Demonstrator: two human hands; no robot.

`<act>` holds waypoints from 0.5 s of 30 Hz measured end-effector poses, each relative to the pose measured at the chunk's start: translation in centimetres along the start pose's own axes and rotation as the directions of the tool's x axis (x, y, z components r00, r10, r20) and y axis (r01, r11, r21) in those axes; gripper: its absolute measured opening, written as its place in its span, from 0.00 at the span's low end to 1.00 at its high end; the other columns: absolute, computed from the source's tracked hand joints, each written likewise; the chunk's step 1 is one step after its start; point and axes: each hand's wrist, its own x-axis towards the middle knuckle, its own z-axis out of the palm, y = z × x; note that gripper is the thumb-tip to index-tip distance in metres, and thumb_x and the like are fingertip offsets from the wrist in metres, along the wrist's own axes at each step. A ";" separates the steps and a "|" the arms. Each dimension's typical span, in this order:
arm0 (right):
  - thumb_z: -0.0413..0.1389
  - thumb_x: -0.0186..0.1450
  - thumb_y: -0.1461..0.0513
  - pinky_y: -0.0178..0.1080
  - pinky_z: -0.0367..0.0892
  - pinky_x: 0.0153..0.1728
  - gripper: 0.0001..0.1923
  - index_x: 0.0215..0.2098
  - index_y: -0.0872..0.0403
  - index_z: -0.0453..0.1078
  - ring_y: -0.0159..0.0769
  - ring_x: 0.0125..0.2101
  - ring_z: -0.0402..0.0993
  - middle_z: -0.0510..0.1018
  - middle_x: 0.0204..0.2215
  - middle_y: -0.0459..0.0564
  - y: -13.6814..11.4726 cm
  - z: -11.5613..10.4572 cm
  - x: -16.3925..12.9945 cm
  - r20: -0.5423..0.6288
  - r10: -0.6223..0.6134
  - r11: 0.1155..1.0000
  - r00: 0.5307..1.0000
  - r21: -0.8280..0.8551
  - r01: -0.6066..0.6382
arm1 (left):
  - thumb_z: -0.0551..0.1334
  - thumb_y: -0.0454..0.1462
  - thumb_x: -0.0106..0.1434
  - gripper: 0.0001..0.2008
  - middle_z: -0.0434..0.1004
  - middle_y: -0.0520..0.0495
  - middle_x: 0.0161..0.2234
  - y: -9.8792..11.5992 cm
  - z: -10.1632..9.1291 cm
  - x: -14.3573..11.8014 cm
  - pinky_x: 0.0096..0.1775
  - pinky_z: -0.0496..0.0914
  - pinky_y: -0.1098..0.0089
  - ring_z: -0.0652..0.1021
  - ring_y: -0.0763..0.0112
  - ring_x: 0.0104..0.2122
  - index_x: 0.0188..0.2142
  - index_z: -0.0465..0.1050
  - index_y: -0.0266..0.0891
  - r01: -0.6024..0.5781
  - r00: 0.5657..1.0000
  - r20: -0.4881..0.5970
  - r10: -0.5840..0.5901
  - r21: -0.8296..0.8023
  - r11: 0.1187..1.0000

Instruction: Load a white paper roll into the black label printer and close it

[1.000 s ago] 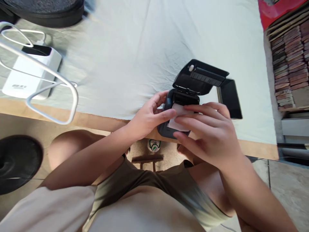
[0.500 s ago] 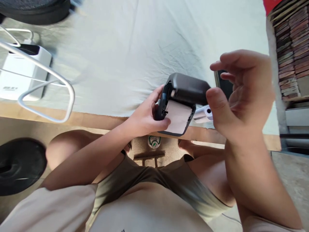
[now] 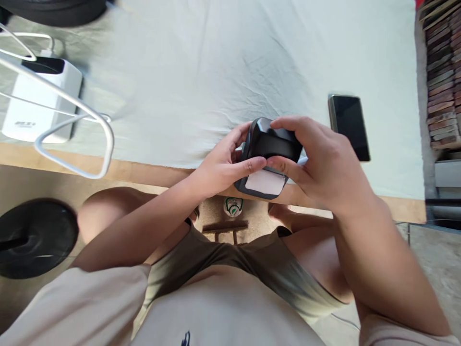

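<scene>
A small black label printer point(image 3: 257, 144) is held up at the table's front edge between my two hands. White paper point(image 3: 265, 183) shows along its near side, below the dark cover. My left hand point(image 3: 225, 166) grips the printer's left side, its thumb lying across the cover. From the right, my right hand point(image 3: 317, 158) wraps round the cover, fingers over the top and thumb at its near edge, almost meeting the left thumb. A white object behind the right hand is mostly hidden.
A black phone-like device point(image 3: 349, 127) lies on the pale tablecloth point(image 3: 162, 86) at right. On the left stands a white power bank point(image 3: 43, 105) with a looped white cable point(image 3: 108, 149). A round black base point(image 3: 36, 238) is on the floor, and a bottle point(image 3: 233, 206) stands below the table edge.
The printer's raised cover has swung down over the paper roll space. My right hand has moved left from the air onto the cover, and my left thumb has shifted onto it.
</scene>
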 end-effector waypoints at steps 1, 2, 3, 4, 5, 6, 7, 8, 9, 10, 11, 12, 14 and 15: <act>0.58 0.78 0.51 0.49 0.83 0.49 0.23 0.66 0.51 0.71 0.47 0.54 0.85 0.83 0.56 0.54 0.0 0.1 0.0 -0.008 -0.010 1.000 1.000 0.002 0.010 | 0.79 0.47 0.64 0.42 0.74 0.41 0.68 0.0 0.0 0.0 0.54 0.78 0.74 0.79 0.61 0.61 0.71 0.67 0.39 -0.004 1.000 0.007 0.004 -0.003 1.000; 0.59 0.78 0.50 0.49 0.83 0.48 0.24 0.66 0.52 0.71 0.47 0.53 0.85 0.84 0.55 0.54 0.1 0.2 0.0 -0.014 -0.012 1.000 1.000 0.011 0.012 | 0.79 0.47 0.64 0.42 0.75 0.41 0.68 0.0 -0.1 0.1 0.54 0.78 0.74 0.79 0.62 0.61 0.71 0.67 0.39 -0.008 1.000 0.015 0.008 -0.007 1.000; 0.60 0.77 0.50 0.49 0.83 0.48 0.24 0.66 0.53 0.71 0.47 0.53 0.86 0.84 0.54 0.54 0.1 0.3 0.0 -0.014 -0.005 1.000 1.000 0.018 0.005 | 0.79 0.47 0.64 0.42 0.75 0.42 0.69 0.0 -0.1 0.1 0.54 0.78 0.74 0.79 0.62 0.61 0.71 0.67 0.39 -0.013 1.000 0.020 0.013 -0.010 1.000; 0.60 0.77 0.49 0.50 0.83 0.49 0.25 0.65 0.53 0.72 0.47 0.53 0.86 0.84 0.55 0.55 0.1 0.2 0.0 -0.025 -0.001 1.000 1.000 0.021 0.002 | 0.79 0.48 0.65 0.41 0.75 0.42 0.69 0.0 0.0 0.1 0.55 0.78 0.73 0.79 0.61 0.62 0.71 0.67 0.39 -0.018 1.000 0.018 0.018 -0.014 1.000; 0.60 0.77 0.48 0.51 0.83 0.51 0.25 0.64 0.54 0.73 0.48 0.55 0.85 0.84 0.56 0.56 0.1 0.2 0.0 -0.039 -0.004 1.000 0.999 0.018 0.005 | 0.78 0.50 0.66 0.41 0.75 0.42 0.70 0.0 0.0 0.1 0.56 0.78 0.72 0.78 0.60 0.64 0.71 0.68 0.39 -0.028 1.000 0.009 0.028 -0.016 0.999; 0.60 0.77 0.47 0.52 0.83 0.54 0.26 0.63 0.55 0.73 0.49 0.57 0.85 0.83 0.58 0.58 0.0 0.0 -0.1 -0.059 -0.019 1.000 0.998 0.012 0.019 | 0.77 0.52 0.67 0.40 0.75 0.42 0.70 0.0 0.1 0.1 0.57 0.78 0.71 0.78 0.58 0.66 0.71 0.69 0.40 -0.039 0.999 -0.004 0.039 -0.016 0.999; 0.60 0.77 0.47 0.53 0.83 0.56 0.26 0.63 0.56 0.74 0.51 0.59 0.84 0.82 0.60 0.59 -0.1 -0.1 -0.2 -0.081 -0.039 0.999 0.996 0.003 0.040 | 0.75 0.55 0.69 0.39 0.75 0.41 0.70 0.1 0.3 0.0 0.59 0.78 0.69 0.77 0.56 0.68 0.71 0.69 0.40 -0.045 0.999 -0.021 0.045 -0.015 0.999; 0.61 0.76 0.47 0.55 0.83 0.58 0.27 0.63 0.57 0.75 0.52 0.60 0.82 0.80 0.62 0.60 -0.2 -0.3 -0.4 -0.094 -0.058 0.998 0.994 -0.009 0.057 | 0.72 0.58 0.70 0.39 0.75 0.41 0.69 0.1 0.4 -0.1 0.60 0.78 0.67 0.76 0.54 0.69 0.70 0.70 0.40 -0.040 0.998 -0.045 0.039 -0.016 0.999; 0.61 0.76 0.47 0.55 0.82 0.59 0.27 0.63 0.57 0.75 0.52 0.61 0.81 0.80 0.62 0.61 -0.3 -0.5 -0.5 -0.092 -0.066 0.998 0.993 -0.021 0.065 | 0.70 0.60 0.71 0.38 0.76 0.41 0.68 0.2 0.6 -0.2 0.59 0.78 0.65 0.77 0.53 0.68 0.71 0.71 0.41 -0.017 0.997 -0.073 0.016 -0.021 1.000; 0.62 0.75 0.48 0.56 0.82 0.60 0.27 0.64 0.56 0.74 0.53 0.61 0.81 0.79 0.62 0.61 -0.4 -0.8 -0.7 -0.078 -0.064 0.998 0.995 -0.030 0.062 | 0.67 0.61 0.72 0.38 0.78 0.41 0.67 0.3 0.7 -0.3 0.57 0.79 0.63 0.78 0.52 0.66 0.71 0.71 0.42 0.019 0.995 -0.100 -0.022 -0.030 0.999; 0.63 0.75 0.50 0.56 0.83 0.60 0.27 0.66 0.55 0.73 0.52 0.61 0.81 0.79 0.62 0.60 -0.4 -0.9 -0.8 -0.047 -0.050 0.998 0.998 -0.033 0.049 | 0.66 0.60 0.73 0.36 0.79 0.41 0.65 0.5 0.9 -0.3 0.54 0.79 0.63 0.80 0.53 0.63 0.71 0.72 0.43 0.058 0.990 -0.129 -0.064 -0.046 0.997; 0.63 0.74 0.52 0.55 0.83 0.60 0.27 0.67 0.52 0.72 0.51 0.62 0.80 0.78 0.63 0.58 -0.4 -1.1 -1.0 -0.020 -0.034 0.999 0.999 -0.032 0.034 | 0.66 0.57 0.74 0.34 0.81 0.42 0.63 0.6 1.0 -0.4 0.51 0.79 0.64 0.82 0.55 0.59 0.71 0.72 0.44 0.091 0.983 -0.155 -0.101 -0.070 0.993; 0.64 0.73 0.56 0.53 0.84 0.61 0.28 0.70 0.48 0.69 0.50 0.65 0.79 0.77 0.66 0.55 -0.3 -1.2 -1.1 0.020 -0.015 1.000 1.000 -0.015 0.015 | 0.66 0.47 0.73 0.28 0.82 0.45 0.60 0.9 1.2 -0.4 0.45 0.78 0.68 0.83 0.61 0.53 0.70 0.74 0.44 0.117 0.973 -0.183 -0.138 -0.120 0.986; 0.64 0.73 0.57 0.51 0.84 0.61 0.29 0.70 0.46 0.68 0.49 0.65 0.79 0.77 0.66 0.54 -0.2 -1.2 -1.2 0.022 -0.015 1.000 1.000 -0.004 0.015 | 0.65 0.42 0.72 0.28 0.82 0.45 0.60 1.0 1.3 -0.4 0.43 0.77 0.70 0.82 0.64 0.50 0.69 0.75 0.43 0.118 0.972 -0.186 -0.143 -0.136 0.984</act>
